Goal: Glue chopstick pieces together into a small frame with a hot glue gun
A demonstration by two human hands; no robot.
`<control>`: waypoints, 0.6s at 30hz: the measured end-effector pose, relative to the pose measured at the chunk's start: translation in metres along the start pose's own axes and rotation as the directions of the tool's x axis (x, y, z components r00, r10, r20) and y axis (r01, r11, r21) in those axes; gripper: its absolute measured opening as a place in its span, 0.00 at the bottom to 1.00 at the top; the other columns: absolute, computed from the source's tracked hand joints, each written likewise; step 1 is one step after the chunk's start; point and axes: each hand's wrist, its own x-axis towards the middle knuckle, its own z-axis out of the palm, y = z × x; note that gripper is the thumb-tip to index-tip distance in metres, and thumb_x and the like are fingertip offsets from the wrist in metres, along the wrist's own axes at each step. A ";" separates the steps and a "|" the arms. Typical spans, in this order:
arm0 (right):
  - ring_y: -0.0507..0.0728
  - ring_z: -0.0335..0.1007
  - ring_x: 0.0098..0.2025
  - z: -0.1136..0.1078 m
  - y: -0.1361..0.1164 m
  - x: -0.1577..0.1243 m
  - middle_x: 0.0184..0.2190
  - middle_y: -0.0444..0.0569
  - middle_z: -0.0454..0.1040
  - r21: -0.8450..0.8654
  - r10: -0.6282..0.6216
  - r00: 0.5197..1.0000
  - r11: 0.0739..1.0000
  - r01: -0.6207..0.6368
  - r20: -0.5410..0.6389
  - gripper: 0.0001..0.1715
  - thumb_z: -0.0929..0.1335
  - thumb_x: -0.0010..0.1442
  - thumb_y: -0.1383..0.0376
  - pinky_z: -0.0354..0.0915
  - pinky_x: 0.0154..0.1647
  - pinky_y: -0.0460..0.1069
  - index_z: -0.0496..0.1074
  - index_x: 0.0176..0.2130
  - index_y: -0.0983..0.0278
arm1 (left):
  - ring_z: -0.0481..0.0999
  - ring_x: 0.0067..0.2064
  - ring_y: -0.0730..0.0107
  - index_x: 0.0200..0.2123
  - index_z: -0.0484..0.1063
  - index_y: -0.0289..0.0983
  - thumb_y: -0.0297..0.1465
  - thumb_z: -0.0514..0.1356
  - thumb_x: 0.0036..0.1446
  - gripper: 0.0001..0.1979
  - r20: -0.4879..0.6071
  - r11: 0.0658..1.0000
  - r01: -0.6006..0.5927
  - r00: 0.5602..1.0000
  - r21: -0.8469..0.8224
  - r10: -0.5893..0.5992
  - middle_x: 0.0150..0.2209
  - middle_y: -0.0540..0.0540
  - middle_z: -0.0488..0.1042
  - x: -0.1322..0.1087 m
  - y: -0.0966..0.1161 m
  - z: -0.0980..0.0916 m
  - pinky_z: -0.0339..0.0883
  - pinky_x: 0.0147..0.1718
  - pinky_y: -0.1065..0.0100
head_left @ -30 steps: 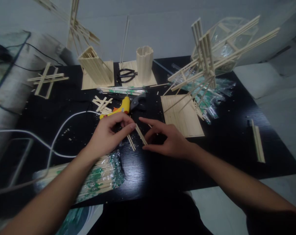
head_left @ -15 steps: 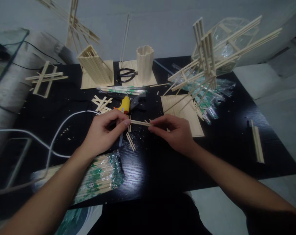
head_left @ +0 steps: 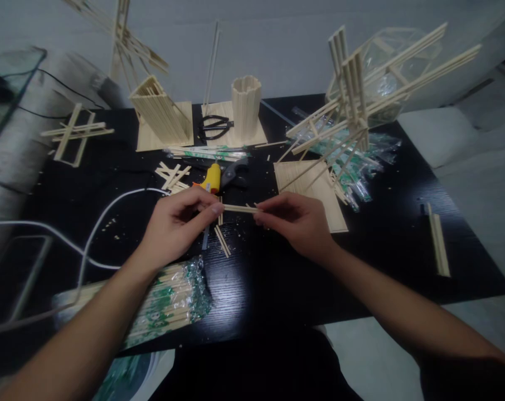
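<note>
Between my two hands a short pair of wooden sticks (head_left: 241, 209) is stretched level above the black table. My left hand (head_left: 183, 223) pinches its left end between thumb and fingers. The right end sits in the fingertips of my right hand (head_left: 294, 220). Below lie short cut sticks (head_left: 222, 241) on the tabletop. Just beyond my left hand are a yellow glue gun (head_left: 213, 177) and dark-handled cutters (head_left: 234, 174). A pile of short sticks (head_left: 173, 175) lies to their left.
A plastic pack of chopsticks (head_left: 164, 306) lies under my left forearm, near a white cable (head_left: 106, 214). Behind stand a slanted stick box (head_left: 163, 114), a round stick holder (head_left: 246, 108) and a windmill-like stick frame (head_left: 355, 111) over a wooden base (head_left: 315, 192).
The held sticks have tilted slightly, from sloping down at the right to nearly level. Both hands keep their grip and have barely moved.
</note>
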 end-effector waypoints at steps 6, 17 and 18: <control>0.52 0.81 0.30 -0.003 0.002 0.007 0.30 0.46 0.84 0.131 0.175 0.974 0.972 -0.194 0.143 0.14 0.79 0.57 0.57 0.78 0.32 0.47 0.81 0.38 0.64 | 0.74 0.32 0.71 0.34 0.78 0.38 0.32 0.66 0.61 0.03 -0.033 1.000 -0.014 0.999 0.017 0.014 0.31 0.49 0.78 -0.001 -0.001 0.002 0.69 0.32 0.68; 0.50 0.79 0.27 -0.005 0.000 0.008 0.28 0.44 0.83 0.161 0.230 0.959 0.953 -0.256 0.164 0.13 0.79 0.58 0.56 0.77 0.31 0.46 0.80 0.34 0.64 | 0.76 0.34 0.69 0.34 0.78 0.39 0.34 0.65 0.63 0.06 -0.004 0.991 -0.081 0.997 0.106 0.081 0.34 0.48 0.79 -0.002 -0.002 -0.001 0.69 0.34 0.67; 0.50 0.79 0.27 -0.005 0.000 0.008 0.28 0.44 0.83 0.166 0.232 0.958 0.951 -0.259 0.166 0.13 0.79 0.58 0.56 0.76 0.31 0.46 0.80 0.34 0.64 | 0.76 0.35 0.69 0.34 0.78 0.39 0.34 0.65 0.64 0.06 0.003 0.985 -0.108 0.994 0.132 0.109 0.34 0.47 0.79 -0.002 -0.002 -0.001 0.70 0.36 0.66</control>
